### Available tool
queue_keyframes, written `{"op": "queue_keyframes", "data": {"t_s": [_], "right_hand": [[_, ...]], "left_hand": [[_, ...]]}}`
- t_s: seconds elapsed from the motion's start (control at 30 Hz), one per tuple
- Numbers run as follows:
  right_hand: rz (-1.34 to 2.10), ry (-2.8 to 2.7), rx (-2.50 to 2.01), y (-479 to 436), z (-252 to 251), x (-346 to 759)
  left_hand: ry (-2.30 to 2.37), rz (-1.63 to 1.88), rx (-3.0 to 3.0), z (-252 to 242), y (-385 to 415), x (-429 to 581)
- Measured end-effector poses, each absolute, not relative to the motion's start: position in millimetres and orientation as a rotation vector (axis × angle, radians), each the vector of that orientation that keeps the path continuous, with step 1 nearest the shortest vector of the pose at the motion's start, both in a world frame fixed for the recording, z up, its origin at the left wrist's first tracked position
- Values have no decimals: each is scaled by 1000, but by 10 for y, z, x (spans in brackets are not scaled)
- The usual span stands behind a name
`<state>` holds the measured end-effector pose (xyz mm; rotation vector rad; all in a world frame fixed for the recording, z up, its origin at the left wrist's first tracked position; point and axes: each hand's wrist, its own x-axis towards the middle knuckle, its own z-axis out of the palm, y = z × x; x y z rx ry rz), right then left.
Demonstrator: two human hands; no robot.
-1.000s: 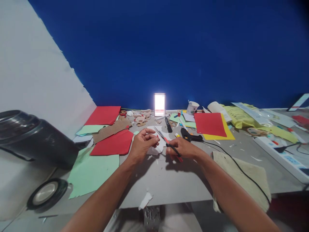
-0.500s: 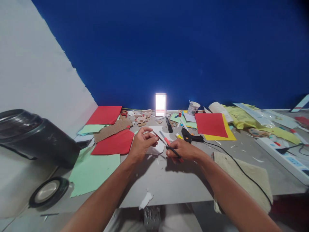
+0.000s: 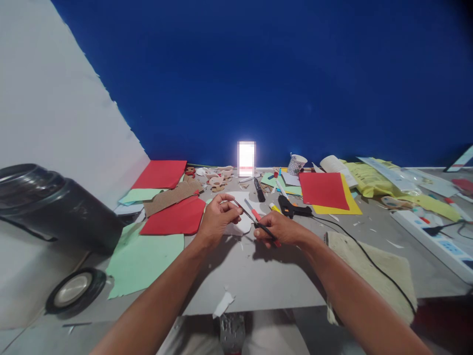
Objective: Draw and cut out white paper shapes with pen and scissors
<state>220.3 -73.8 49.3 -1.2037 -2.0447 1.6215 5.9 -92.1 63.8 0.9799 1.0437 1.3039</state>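
My right hand (image 3: 269, 231) is closed around the black handle of a pair of scissors (image 3: 263, 227), whose blades point up and left toward my other hand. Pinched fingers on my left hand (image 3: 220, 217) meet close to the blade tips; whatever small piece they hold is too small to make out. White paper (image 3: 242, 227) lies on the table beneath and between both hands. A red-and-grey slim thing (image 3: 255, 214) shows beside the blades, and I cannot tell if it is separate from the scissors.
A black glue gun (image 3: 293, 208) with a cord lies right of my hands, above a beige cloth (image 3: 369, 266). Red sheets (image 3: 173, 217), corrugated cardboard (image 3: 172, 197) and green paper (image 3: 148, 261) are at left, near a large black flask (image 3: 62, 212). A power strip (image 3: 432, 241) sits far right.
The scissors' blades have shifted slightly in front of my left fingers. Both hands stay in nearly the same place, and the view has tilted a little.
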Motion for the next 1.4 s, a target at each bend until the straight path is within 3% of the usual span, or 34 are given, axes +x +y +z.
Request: {"op": "queue_keyframes", "data": {"t_s": [0.67, 0.97, 1.1, 1.23, 1.4], "right_hand": [[1691, -1956, -1181, -751, 547, 2210], [1338, -1705, -1216, -701, 626, 2233], [1149, -1868, -1401, -674, 640, 2254], [689, -2103, -1766, -668, 696, 2245], [641, -2235, -1833, -657, 750, 2279]], "left_hand": [[990, 1266, 1039, 664, -914, 28], [997, 1189, 985, 634, -908, 19], [1022, 1158, 935, 644, -918, 33], [1030, 1115, 880, 639, -925, 35], [1001, 1103, 799, 611, -895, 38]]}}
